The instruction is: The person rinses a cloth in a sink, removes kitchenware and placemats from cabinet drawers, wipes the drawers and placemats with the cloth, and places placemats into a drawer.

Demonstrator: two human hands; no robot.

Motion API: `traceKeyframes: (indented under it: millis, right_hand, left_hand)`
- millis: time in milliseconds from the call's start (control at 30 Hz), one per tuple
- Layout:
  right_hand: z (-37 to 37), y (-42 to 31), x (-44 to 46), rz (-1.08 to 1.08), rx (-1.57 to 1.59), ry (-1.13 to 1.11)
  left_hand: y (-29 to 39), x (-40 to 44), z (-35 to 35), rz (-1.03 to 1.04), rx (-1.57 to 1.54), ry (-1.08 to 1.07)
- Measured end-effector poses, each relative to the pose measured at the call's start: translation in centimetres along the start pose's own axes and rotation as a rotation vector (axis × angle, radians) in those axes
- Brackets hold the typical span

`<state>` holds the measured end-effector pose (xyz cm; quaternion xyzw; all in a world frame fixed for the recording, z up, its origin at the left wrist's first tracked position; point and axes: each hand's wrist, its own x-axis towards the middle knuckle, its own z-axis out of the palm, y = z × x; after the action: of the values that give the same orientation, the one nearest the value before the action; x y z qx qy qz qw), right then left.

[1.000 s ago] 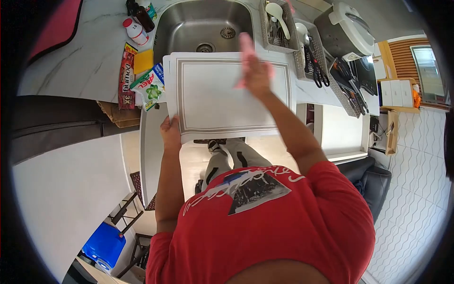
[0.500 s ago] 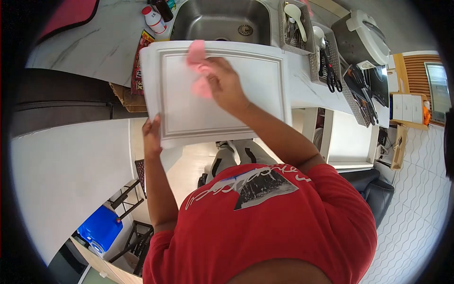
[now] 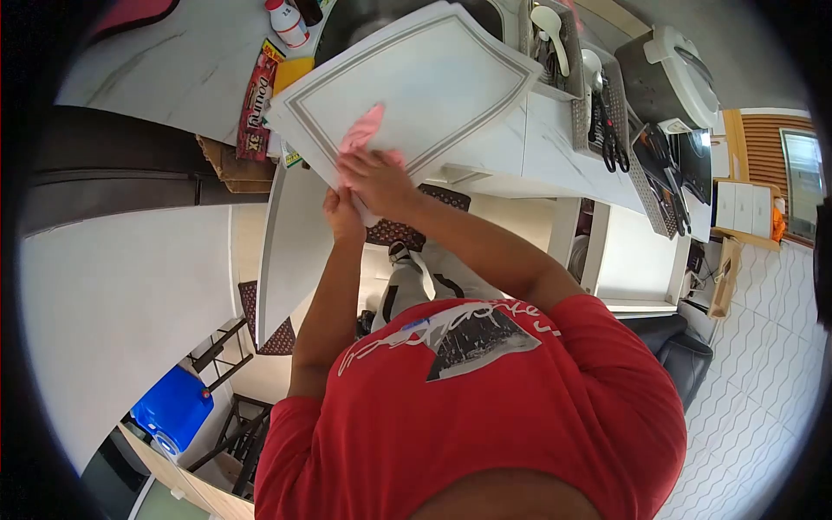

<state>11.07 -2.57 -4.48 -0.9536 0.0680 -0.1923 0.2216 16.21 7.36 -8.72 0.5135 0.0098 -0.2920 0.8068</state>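
A white rectangular board [image 3: 416, 78] with a double grey line round its border is held up, tilted, in front of the sink. My left hand [image 3: 347, 218] is closed on its lower corner, thumb showing and the other fingers mostly hidden. Against the board near that same corner, my right hand [image 3: 379, 184] presses a pink cloth [image 3: 362, 130], part of which sticks out beyond the fingers. The two hands are close together, the right one just above the left.
Behind the board is a steel sink [image 3: 351, 26]. A white bottle [image 3: 288, 24] and a red Downy packet [image 3: 256, 108] lie to the left. Utensil baskets [image 3: 568, 82] and a rice cooker [image 3: 672, 78] stand right. Below are an open cabinet door [image 3: 295, 251] and an open drawer [image 3: 641, 251].
The board has turned and tilted, its lower left corner swinging toward the middle. My right hand has moved the cloth from the board's upper part down to that corner, beside my left hand.
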Motion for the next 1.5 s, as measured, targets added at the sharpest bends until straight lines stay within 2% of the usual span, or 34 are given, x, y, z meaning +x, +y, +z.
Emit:
traceKeyframes:
  millis: [33,67,100,133,200,233,300,333,367,400,467,500,567,600,633,667,700,733,800,833,933,967,1033,1100,1133,1167,1200,1233,1267,1333,1400,1433,1467,1500]
  right_hand:
    - [-0.4,2.3,-0.1,-0.052,-0.146,-0.088]
    - [-2.2,3.7,0.0,0.111,-0.169,-0.225]
    - [-3.3,7.0,-0.4,0.246,0.07,-0.236]
    - [-3.3,10.8,-2.1,0.007,-0.478,0.212]
    - [-8.2,16.6,-3.7,0.138,-0.569,0.201]
    - [-8.0,16.3,-3.8,0.14,-0.571,0.199]
    - [-6.4,15.2,-3.6,0.349,-0.567,0.099]
    - [-3.0,12.6,-3.0,0.279,-0.801,-0.056]
    - [-4.0,5.3,-0.5,0.18,-1.488,-0.411]
    - [1.7,4.8,-0.8,0.101,-1.148,-0.359]
    - [0.4,-0.5,-1.4,-0.138,0.021,0.181]
    - [-0.7,-0.2,-1.0,-0.134,0.023,0.185]
    - [-3.7,3.2,-1.3,0.029,-0.238,-0.019]
    - [-4.3,6.7,-2.6,0.035,-0.278,-0.055]
    - [-4.5,9.3,-3.8,0.121,-0.91,-0.151]
    - [-5.4,13.8,-5.6,0.048,-0.603,0.121]
    - [-7.8,14.8,-6.1,0.18,-0.544,0.125]
    - [-9.3,15.4,-6.3,0.192,-0.471,0.237]
    - [-8.9,12.3,-4.6,0.649,0.016,0.181]
    - [-7.0,10.1,-3.7,0.647,0.015,0.183]
    - [-0.8,3.5,-2.0,0.198,0.305,0.056]
    - [-1.6,3.0,-1.9,0.201,0.302,0.06]
    - [-3.0,2.0,-1.7,-0.061,-0.276,-0.069]
    - [-3.4,7.5,-3.2,0.22,-0.37,-0.041]
    - [-4.5,11.0,-4.8,0.251,-0.637,-0.02]
    - [-6.2,14.3,-6.8,0.228,-0.728,0.056]
    - [-8.2,15.9,-7.9,0.303,-0.684,0.14]
    - [-9.6,17.3,-8.6,0.522,-0.565,0.108]
    - [-11.3,18.2,-8.8,0.327,-0.493,0.288]
    - [-11.5,17.2,-7.9,0.531,-0.303,0.394]
    - [-9.8,11.4,-3.5,0.487,0.283,0.462]
    - [-7.9,8.4,-1.7,0.287,0.009,0.396]
    - [-4.0,6.1,-0.4,0.086,0.002,0.463]
    - [-2.1,2.9,0.7,0.016,0.013,0.368]
  left_hand:
    - [-0.7,0.5,-0.7,0.04,0.236,0.01]
    - [-0.5,0.1,-1.0,0.027,0.239,0.018]
    - [0.1,-0.1,-1.1,0.007,0.247,0.023]
    - [0.5,0.0,-0.9,-0.004,0.248,0.024]
    - [-0.2,0.3,-1.4,0.031,0.238,0.024]
    - [-0.6,0.2,-1.5,0.056,0.235,0.016]
    - [-0.9,-0.3,-0.9,0.053,0.197,0.036]
    - [-0.8,-0.2,-0.5,0.06,0.163,0.067]
    - [-0.7,-0.2,-0.5,0.059,0.165,0.072]
    - [-0.4,-0.3,-0.6,0.079,0.209,0.061]
    - [-0.3,-0.1,-0.9,0.1,0.25,0.043]
    - [0.0,-0.4,-1.8,0.106,0.277,0.078]
    - [1.2,-0.4,-3.6,0.058,0.323,0.079]
    - [1.8,-0.9,-4.0,0.052,0.321,0.088]
    - [2.6,-0.9,-4.0,0.029,0.293,0.064]
    - [3.2,-1.1,-4.1,0.005,0.267,0.039]
    - [3.3,-1.3,-4.3,0.011,0.265,0.044]
    - [3.2,-1.3,-4.4,0.015,0.232,0.016]
    - [3.0,-1.4,-4.4,0.019,0.195,-0.01]
    - [3.0,-1.4,-4.5,-0.016,0.247,0.008]
    - [2.3,-0.9,-5.1,-0.048,0.309,0.033]
    - [2.2,-0.6,-5.1,-0.041,0.316,0.035]
    - [2.7,-0.8,-5.6,-0.037,0.331,0.006]
    - [3.2,-1.0,-5.3,-0.029,0.333,-0.016]
    - [3.5,-1.2,-5.0,-0.035,0.306,-0.004]
    - [3.8,-1.0,-4.6,-0.03,0.277,0.003]
    - [3.9,-0.8,-4.6,-0.021,0.272,0.001]
    - [3.7,-0.8,-4.8,-0.061,0.262,-0.007]
    - [3.6,-0.7,-5.1,-0.098,0.253,-0.015]
    - [3.0,-0.4,-5.8,-0.114,0.267,-0.034]
    - [3.0,-0.6,-5.7,-0.144,0.289,-0.051]
    - [3.2,-1.1,-4.7,-0.147,0.269,-0.064]
    - [3.2,-1.3,-3.9,-0.151,0.249,-0.082]
    - [3.1,-1.2,-3.7,-0.155,0.252,-0.092]
